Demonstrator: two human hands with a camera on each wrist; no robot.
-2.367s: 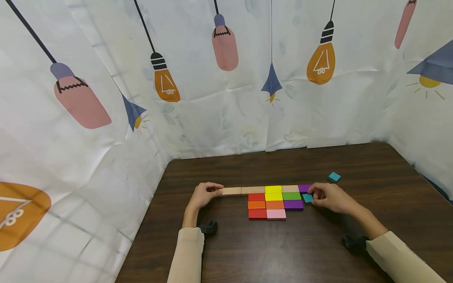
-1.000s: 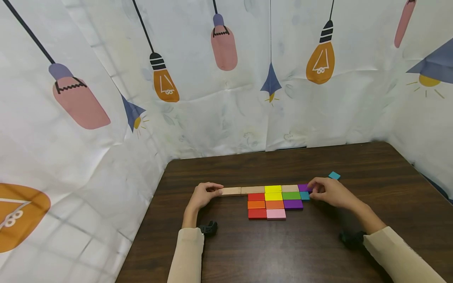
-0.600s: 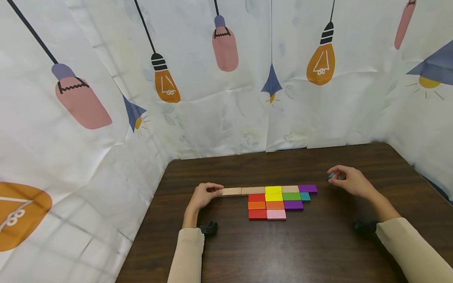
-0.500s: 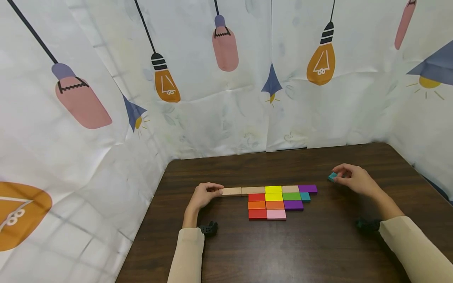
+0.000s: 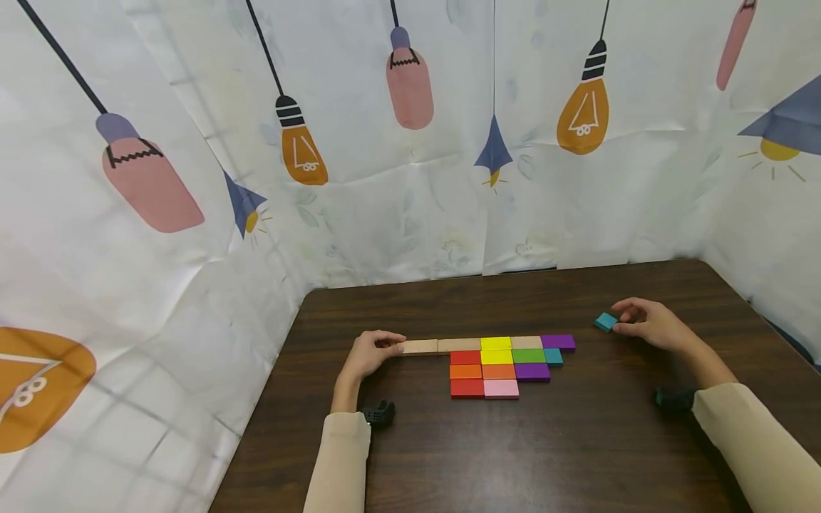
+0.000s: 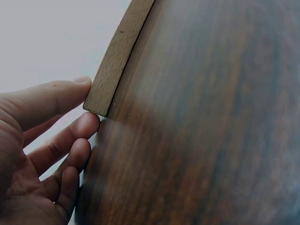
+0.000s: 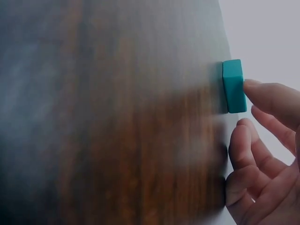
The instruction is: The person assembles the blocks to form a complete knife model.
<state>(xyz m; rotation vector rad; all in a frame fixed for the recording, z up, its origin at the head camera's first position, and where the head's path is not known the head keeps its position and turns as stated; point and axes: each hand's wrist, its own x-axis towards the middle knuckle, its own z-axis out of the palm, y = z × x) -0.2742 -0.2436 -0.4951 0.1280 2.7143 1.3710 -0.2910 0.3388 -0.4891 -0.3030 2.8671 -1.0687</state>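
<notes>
At the left end of a row of flat blocks, my left hand [image 5: 370, 356] pinches the end of a plain wooden block [image 6: 112, 70] between thumb and finger. A second plain wooden block [image 5: 458, 345] continues the row, followed by a yellow block [image 5: 495, 343], a shorter wooden one and a purple block [image 5: 557, 342]. Below sit shorter rows of red, yellow, green, orange, purple and pink blocks, with a small teal block [image 5: 553, 356] under the purple one. Farther right lies a separate teal block [image 7: 235, 86]. My right hand [image 5: 657, 326] has its thumb tip at that block's side, other fingers loosely bent away from it.
The blocks lie on a dark brown wooden table [image 5: 474, 456]. White cloth printed with lamps [image 5: 410, 214] hangs behind the table and along its sides. Each wrist carries a dark strap-like device [image 5: 380, 413].
My right hand has let go of a teal block beside the green one and moved right and away to the loose teal block. The left hand stays at the wooden block's end.
</notes>
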